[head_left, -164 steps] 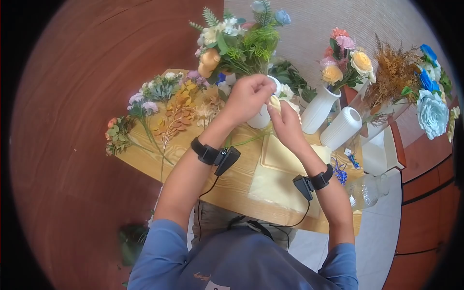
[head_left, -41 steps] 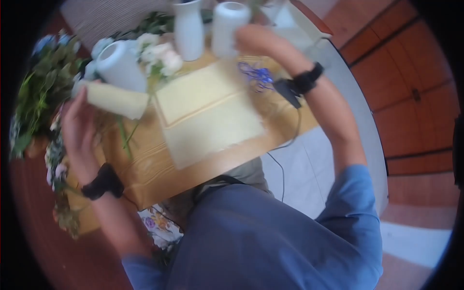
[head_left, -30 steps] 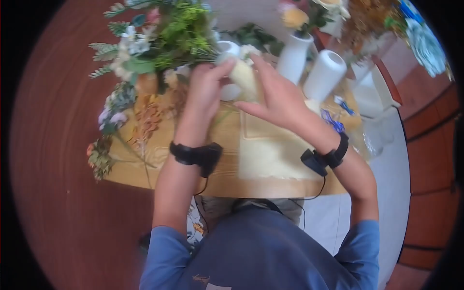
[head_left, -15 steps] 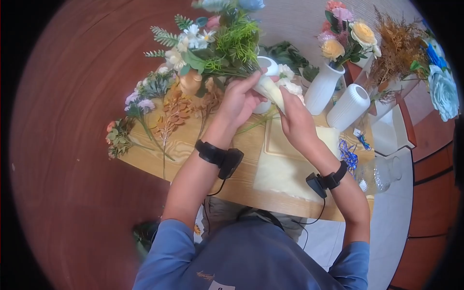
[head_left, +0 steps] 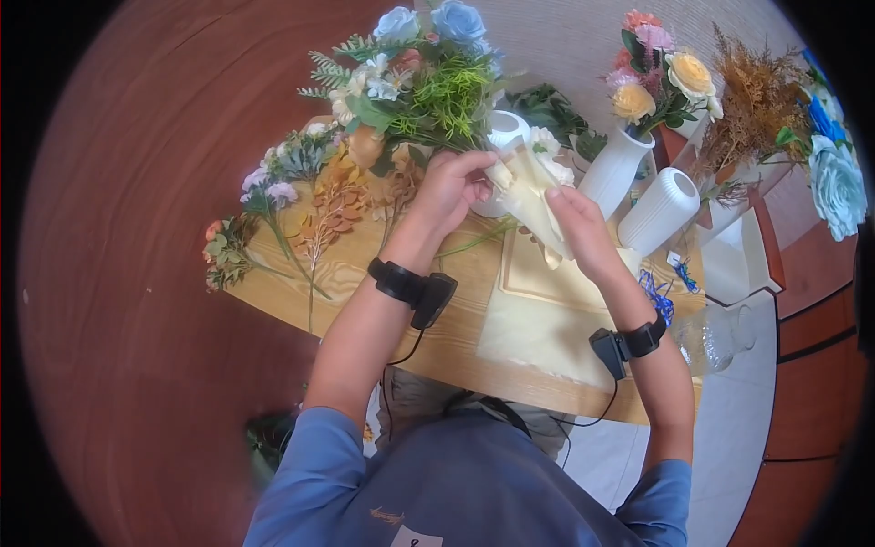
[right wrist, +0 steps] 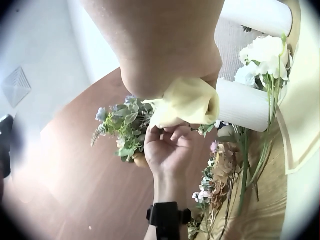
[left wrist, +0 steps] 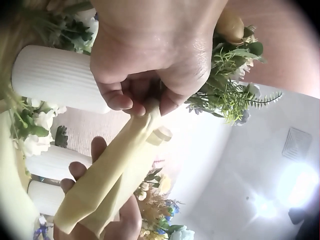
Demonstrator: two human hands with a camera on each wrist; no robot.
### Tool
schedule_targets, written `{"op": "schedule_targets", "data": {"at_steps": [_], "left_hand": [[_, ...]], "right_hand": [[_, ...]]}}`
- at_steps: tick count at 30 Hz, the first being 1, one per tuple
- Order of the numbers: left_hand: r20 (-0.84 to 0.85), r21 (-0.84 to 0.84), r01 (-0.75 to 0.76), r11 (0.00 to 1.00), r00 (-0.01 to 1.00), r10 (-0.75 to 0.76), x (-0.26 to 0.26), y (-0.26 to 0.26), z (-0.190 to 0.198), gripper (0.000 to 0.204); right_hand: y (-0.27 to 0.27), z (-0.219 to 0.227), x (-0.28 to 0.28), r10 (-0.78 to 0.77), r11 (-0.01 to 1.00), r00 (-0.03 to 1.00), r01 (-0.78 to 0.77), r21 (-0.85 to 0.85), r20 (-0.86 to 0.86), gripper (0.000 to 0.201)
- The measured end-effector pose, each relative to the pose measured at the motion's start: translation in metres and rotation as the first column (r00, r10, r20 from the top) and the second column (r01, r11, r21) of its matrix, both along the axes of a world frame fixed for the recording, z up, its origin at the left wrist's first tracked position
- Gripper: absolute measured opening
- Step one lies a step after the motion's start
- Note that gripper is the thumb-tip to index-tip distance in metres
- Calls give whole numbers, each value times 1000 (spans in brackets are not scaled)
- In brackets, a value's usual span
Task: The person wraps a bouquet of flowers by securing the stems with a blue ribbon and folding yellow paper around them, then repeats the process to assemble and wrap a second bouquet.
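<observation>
My left hand (head_left: 445, 193) grips the bound stems of a mixed artificial bouquet (head_left: 447, 96), with blue roses, small white flowers and green sprigs leaning up and left. Pale yellow wrapping paper (head_left: 536, 208) surrounds the stem end and flares down to the right. On its far side my right hand (head_left: 588, 235) holds the paper, thumb toward me. The left wrist view shows the paper (left wrist: 107, 170) as a folded sleeve, gathered at the left fingertips, with the right fingers (left wrist: 79, 170) behind it. In the right wrist view, the right hand (right wrist: 167, 55) covers part of the paper (right wrist: 187, 102).
White vases stand behind the hands; one vase (head_left: 616, 169) holds roses and a ribbed vase (head_left: 658, 211) leans beside it. Yellow sheets (head_left: 547, 333) lie on the wooden table (head_left: 428, 351). Loose flower stems (head_left: 319, 214) are at left, blue ribbon (head_left: 658, 296) and a glass jar (head_left: 715, 337) at right.
At 1.4 s ago my hands were apart, the right by the vases and the left holding the wrapped stems. They came back together, and the paper now fans out wider between them.
</observation>
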State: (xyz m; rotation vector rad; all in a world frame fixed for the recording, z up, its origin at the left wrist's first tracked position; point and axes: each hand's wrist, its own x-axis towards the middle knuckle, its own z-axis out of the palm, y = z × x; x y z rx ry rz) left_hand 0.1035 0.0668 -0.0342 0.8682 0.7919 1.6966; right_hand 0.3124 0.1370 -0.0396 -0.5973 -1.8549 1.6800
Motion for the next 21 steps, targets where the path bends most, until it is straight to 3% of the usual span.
{"op": "schedule_targets", "data": {"at_steps": [1, 5, 7, 11, 13, 17, 19, 20, 21], "left_hand": [[-24, -1, -7, 1000, 1000, 7, 3, -3, 6, 24], [-46, 52, -29, 998, 998, 31, 2, -4, 11, 25], [3, 94, 61, 994, 998, -62, -5, -4, 12, 24], [38, 47, 61, 997, 997, -62, -9, -8, 15, 22], [22, 13, 16, 1000, 1000, -16, -11, -8, 15, 22], [21, -9, -34, 999, 999, 34, -21, -6, 12, 22], [55, -7, -35, 999, 998, 35, -24, -7, 12, 22], [55, -9, -31, 999, 998, 31, -25, -7, 11, 22], [78, 18, 3, 1000, 997, -5, -25, -8, 12, 21]], "right_hand": [[2, 1, 1, 23, 992, 998, -29, -119, -52, 32], [-3, 9, 2, 29, 963, 997, -48, -264, -75, 35], [-1, 15, 7, 134, 910, 990, -143, -389, -49, 38], [4, 14, 12, 158, 898, 987, -150, -414, -14, 42], [-2, 18, 15, 112, 865, 987, -154, -478, -115, 44], [-6, 14, 22, 117, 936, 974, -173, -306, -193, 44], [1, 9, 22, 39, 987, 999, -40, -157, -7, 42], [3, 9, 22, 36, 987, 999, -36, -159, -7, 42], [3, 11, 20, -15, 963, 998, -2, -269, -61, 38]]}}
